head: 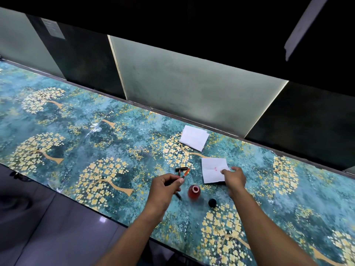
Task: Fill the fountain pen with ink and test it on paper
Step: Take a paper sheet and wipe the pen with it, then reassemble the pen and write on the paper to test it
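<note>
Long bench (115, 143) covered in teal, gold-tree print, open red ink bottle (194, 191), black cap (212, 202), pen cap (181, 168), two white papers (194, 137), (213, 169)

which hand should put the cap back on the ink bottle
Right, probably. The left hand already grips pen parts, while the right hand only pinches the paper and is nearer the black cap, which lies beside the open ink bottle.
</note>
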`<state>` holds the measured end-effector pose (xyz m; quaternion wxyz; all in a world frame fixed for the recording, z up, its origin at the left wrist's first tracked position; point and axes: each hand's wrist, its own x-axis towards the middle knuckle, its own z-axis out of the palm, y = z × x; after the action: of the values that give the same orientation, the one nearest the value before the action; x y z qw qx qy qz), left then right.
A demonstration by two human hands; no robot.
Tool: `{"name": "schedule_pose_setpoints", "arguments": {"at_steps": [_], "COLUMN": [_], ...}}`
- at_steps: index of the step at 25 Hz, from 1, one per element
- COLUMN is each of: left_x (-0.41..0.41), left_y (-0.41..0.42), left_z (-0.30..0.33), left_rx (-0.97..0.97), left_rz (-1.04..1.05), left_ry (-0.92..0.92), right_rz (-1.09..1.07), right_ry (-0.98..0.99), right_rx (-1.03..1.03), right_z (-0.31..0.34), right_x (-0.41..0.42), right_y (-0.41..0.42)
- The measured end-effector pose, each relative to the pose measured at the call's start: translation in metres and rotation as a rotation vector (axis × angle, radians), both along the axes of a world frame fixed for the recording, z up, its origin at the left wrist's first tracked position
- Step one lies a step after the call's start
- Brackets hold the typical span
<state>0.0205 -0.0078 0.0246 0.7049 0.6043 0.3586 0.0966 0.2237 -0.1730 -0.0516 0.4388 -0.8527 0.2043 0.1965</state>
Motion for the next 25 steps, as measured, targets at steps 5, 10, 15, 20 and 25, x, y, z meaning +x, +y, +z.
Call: {"name": "schedule_pose_setpoints", "arguments": {"at_steps": [5, 10, 15, 20, 25], "left_x": [-0.008, -0.017, -0.025, -0.032, -0.034], "left_y": [0.003, 0.023, 0.060, 0.099, 0.122], "left_z": [-0.002, -0.005, -0.010, -0.016, -0.029], "left_rx": [-0.081, -0.138, -0.180, -0.247, -0.255], "left_rz": [0.047, 0.045, 0.014, -0.010, -0.057], "left_ry": [0.000, 0.000, -0.013, 0.009, 0.042], "right_rz": [-0.080, -0.002, 0.131, 0.409, 0.710], "right_ry": [-0.156, -0.219, -0.219, -0.225, -0.232], "right_rx": [0.026, 0.204, 0.324, 0.168, -0.183], "right_z": [0.020, 0.045, 0.057, 0.050, 0.021], "right_x": [-0.015, -0.043, -0.078, -0.111, -0.133], "right_y": [0.011, 0.046, 0.084, 0.117, 0.140]}}
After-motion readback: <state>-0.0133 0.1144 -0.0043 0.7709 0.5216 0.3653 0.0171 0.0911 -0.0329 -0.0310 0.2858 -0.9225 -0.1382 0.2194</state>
